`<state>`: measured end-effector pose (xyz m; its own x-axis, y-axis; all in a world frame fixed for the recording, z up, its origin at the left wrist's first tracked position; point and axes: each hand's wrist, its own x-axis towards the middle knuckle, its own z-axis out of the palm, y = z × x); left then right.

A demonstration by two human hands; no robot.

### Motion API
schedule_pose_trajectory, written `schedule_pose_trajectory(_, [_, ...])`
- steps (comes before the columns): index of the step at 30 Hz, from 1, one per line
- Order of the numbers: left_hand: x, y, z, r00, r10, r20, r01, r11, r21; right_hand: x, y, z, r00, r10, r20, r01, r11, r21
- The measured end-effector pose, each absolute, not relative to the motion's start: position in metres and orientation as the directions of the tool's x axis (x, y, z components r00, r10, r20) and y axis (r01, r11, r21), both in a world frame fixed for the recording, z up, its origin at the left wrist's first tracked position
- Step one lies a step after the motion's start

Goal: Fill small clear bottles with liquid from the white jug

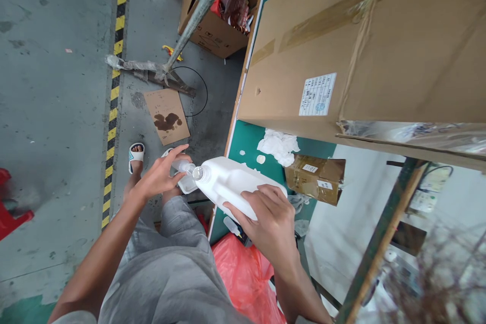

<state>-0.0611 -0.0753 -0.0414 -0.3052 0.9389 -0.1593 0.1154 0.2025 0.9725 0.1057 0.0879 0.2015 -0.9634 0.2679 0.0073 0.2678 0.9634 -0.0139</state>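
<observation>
My right hand (271, 215) grips the body of a white plastic jug (228, 179), tilted on its side over the edge of a green table (246, 139). The jug's neck points left. My left hand (161, 174) holds a small clear bottle (183, 165) with pinched fingers, its mouth right against the jug's opening. I am seated, grey trousers below.
A large cardboard box (360, 35) fills the table's far side. A small brown parcel (315, 177) and crumpled white paper (278, 146) lie near the jug. A red bag (243, 273) sits below the table. An open carton (216, 15) and a metal pole (201, 7) stand on the floor.
</observation>
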Motion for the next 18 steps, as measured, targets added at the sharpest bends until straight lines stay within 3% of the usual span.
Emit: schedule_pose_trajectory(18, [-0.0601,-0.0766,-0.0435,-0.310,0.937,-0.159,0.121,0.204,0.971,0.1051,0.0882,0.2009,-0.966,0.260,0.000,0.260,0.965,-0.006])
